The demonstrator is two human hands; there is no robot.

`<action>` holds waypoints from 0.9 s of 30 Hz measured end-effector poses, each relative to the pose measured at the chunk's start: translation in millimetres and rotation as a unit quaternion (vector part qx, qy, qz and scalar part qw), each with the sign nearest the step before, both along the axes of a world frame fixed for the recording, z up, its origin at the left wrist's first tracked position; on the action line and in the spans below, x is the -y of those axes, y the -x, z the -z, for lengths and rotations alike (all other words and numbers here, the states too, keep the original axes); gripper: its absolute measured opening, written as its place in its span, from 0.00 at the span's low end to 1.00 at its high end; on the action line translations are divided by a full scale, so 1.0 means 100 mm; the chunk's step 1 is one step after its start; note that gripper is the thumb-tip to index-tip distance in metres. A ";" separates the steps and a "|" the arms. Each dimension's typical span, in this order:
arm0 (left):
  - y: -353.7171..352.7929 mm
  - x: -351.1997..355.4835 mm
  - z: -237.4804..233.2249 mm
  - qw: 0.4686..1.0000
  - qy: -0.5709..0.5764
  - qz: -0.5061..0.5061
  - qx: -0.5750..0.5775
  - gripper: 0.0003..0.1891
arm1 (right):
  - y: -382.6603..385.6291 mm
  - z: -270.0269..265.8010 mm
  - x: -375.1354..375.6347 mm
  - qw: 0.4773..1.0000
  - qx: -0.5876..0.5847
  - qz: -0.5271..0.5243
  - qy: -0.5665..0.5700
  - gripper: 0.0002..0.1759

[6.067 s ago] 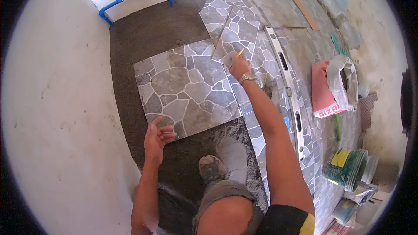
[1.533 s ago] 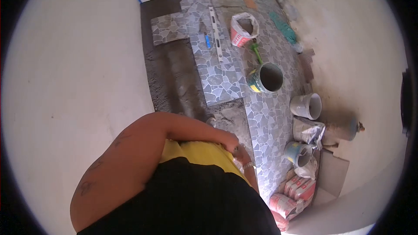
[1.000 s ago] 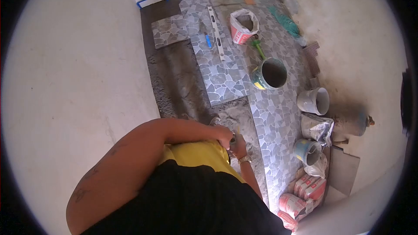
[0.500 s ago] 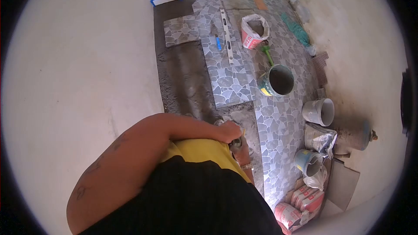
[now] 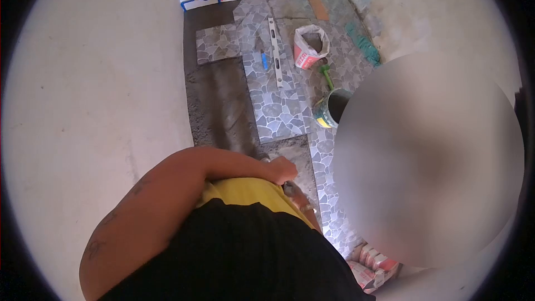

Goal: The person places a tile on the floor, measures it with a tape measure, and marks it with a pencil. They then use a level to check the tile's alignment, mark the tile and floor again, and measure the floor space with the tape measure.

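My left arm reaches across in front of the yellow and black clothing. My left hand (image 5: 284, 170) is closed, its fingers turned away from view. Just below it is my right hand (image 5: 296, 194), partly hidden, with a band round its wrist. A small greyish object (image 5: 288, 188) shows between the two hands, and I cannot make out its kind. Both hands are above a bare grey patch of floor (image 5: 295, 153), beside the edge of the stone-patterned tiles (image 5: 278, 112).
Wet mortar (image 5: 223, 100) fills a strip along the left wall. A spirit level (image 5: 276, 53), a blue-handled tool (image 5: 264, 60), an open bag (image 5: 311, 44), a green-handled tool (image 5: 327, 78) and a bucket (image 5: 323, 112) stand or lie on tiles. Red-and-white bags (image 5: 370, 270) sit lower right; a blur hides the right side.
The view has shifted slightly, so the floor and tools appear further left. The hands remain close together around the greyish object. A blurred area now covers the buckets at the right.
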State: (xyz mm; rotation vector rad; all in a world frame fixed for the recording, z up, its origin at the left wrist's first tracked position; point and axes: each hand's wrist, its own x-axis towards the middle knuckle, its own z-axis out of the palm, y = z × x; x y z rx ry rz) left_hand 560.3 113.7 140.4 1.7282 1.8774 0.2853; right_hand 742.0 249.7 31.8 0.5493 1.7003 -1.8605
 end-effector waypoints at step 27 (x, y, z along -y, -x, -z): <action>0.40 2.40 0.88 0.816 0.117 -0.525 0.213 0.24 | 0.89 -0.99 -0.56 0.977 0.008 0.117 -0.179 0.19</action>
